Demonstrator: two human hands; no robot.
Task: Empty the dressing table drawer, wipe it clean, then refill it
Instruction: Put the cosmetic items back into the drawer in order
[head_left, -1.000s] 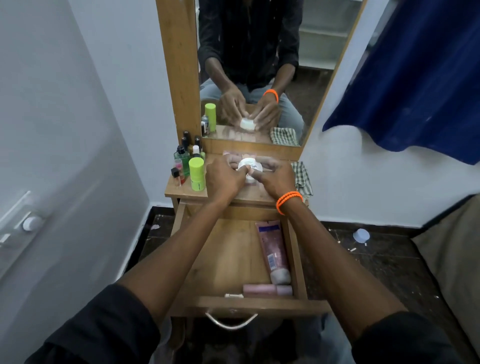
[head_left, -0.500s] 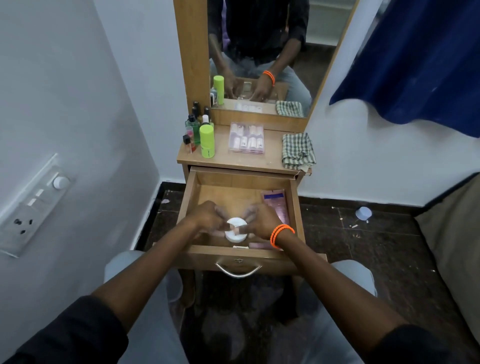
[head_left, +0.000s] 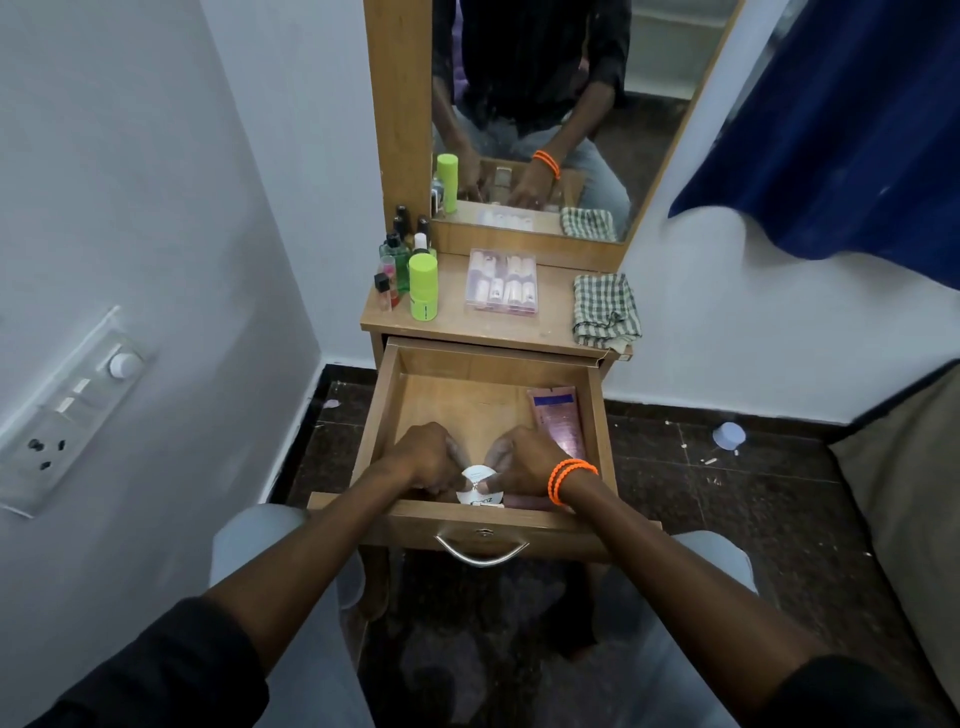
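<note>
Both hands, left hand (head_left: 427, 457) & right hand (head_left: 524, 460), pinching white jar (head_left: 479, 486) low at drawer (head_left: 382, 410) front, near pink tube (head_left: 557, 421). Risk: jar could tip or wedge vs tube if dropped early.

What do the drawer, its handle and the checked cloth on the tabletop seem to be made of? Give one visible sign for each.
Drawer: wood or wood-look board, smooth matt finish; light brown with faint grain.
Handle: probably metal, polished; silvery curved bar with bright highlights.
Cloth: woven fabric, likely cotton; green-and-white check, soft folds and creases.
</note>
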